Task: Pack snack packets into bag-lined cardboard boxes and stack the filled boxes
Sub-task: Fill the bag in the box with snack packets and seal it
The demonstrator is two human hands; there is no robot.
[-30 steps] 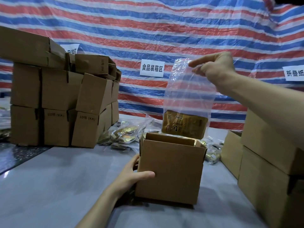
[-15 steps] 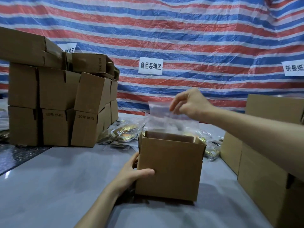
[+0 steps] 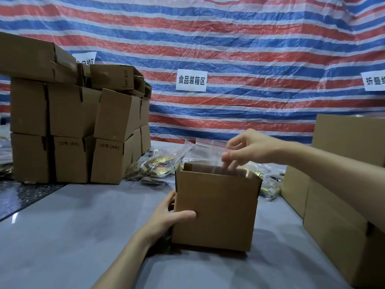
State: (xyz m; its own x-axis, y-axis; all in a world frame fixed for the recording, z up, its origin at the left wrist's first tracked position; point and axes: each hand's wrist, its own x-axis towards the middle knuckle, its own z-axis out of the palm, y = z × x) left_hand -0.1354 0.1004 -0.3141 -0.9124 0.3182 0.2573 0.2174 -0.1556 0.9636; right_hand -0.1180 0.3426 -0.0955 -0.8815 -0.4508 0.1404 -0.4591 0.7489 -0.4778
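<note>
An open cardboard box [image 3: 216, 209] stands on the grey table in front of me. My left hand [image 3: 166, 215] grips its left corner, thumb across the front face. A clear plastic zip bag [image 3: 206, 153] with a red seal line sticks up out of the box; its lower part and the gold snack packets in it are hidden inside. My right hand [image 3: 248, 151] pinches the bag's top edge just above the box opening.
Stacked closed cardboard boxes [image 3: 70, 126] fill the left. More boxes [image 3: 341, 184] stand at the right under my right arm. Loose gold snack packets [image 3: 158, 167] in clear bags lie behind the open box. A striped tarp [image 3: 229, 49] hangs at the back.
My right hand has lowered the bag with the gold packets from high above the box down into it. My left hand has kept its hold on the box.
</note>
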